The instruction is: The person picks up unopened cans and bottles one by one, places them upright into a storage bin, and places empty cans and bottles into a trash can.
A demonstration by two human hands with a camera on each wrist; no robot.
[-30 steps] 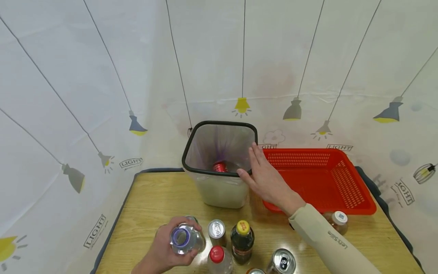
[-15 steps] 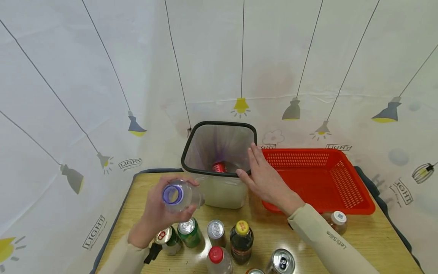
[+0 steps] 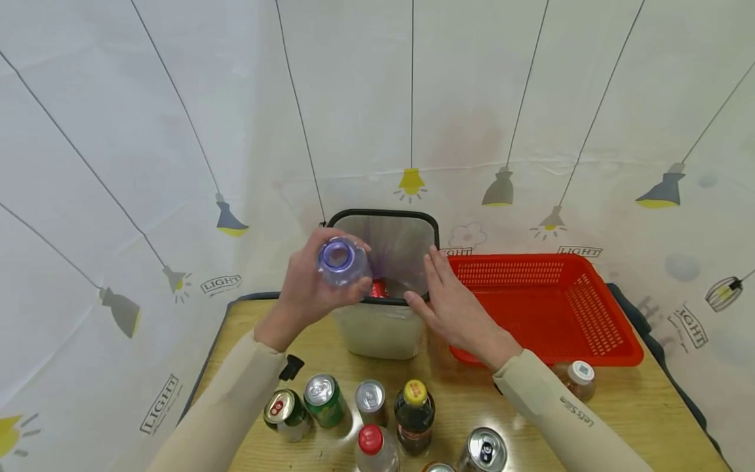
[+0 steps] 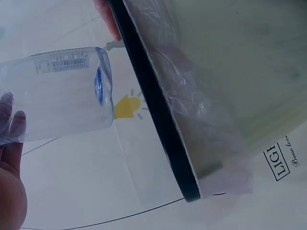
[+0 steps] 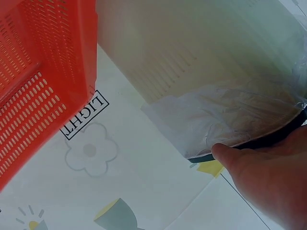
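Leftmost on the wooden table (image 3: 242,328), at seven o'clock from the bin (image 3: 380,334), stand a red-tabbed can (image 3: 296,426) and a green can (image 3: 330,406). The left hand (image 3: 303,278) wraps its thumb and fingers around a clear bottle (image 3: 352,265), which it holds over the nine o'clock side of the bin's opening. Seen from the head, the bottle's purple-ringed mouth faces the wearer, so the long axis is strongly foreshortened. In the left wrist view that axis runs nearly from nine to three o'clock, the base at three, pointing at the bin's dark rim and apart from it.

At six o'clock from the bin are a silver can (image 3: 371,403) and a red-capped bottle (image 3: 377,452); a red item (image 3: 379,288) shows inside. A dark bottle (image 3: 415,423) with a yellow cap stands near half past five. The right hand (image 3: 457,311) rests on the rim around four o'clock, fingers extended and close together, thumb spread apart. Farther right, a red basket (image 3: 525,321) sits at three o'clock and a white-capped jar (image 3: 582,380) at four.
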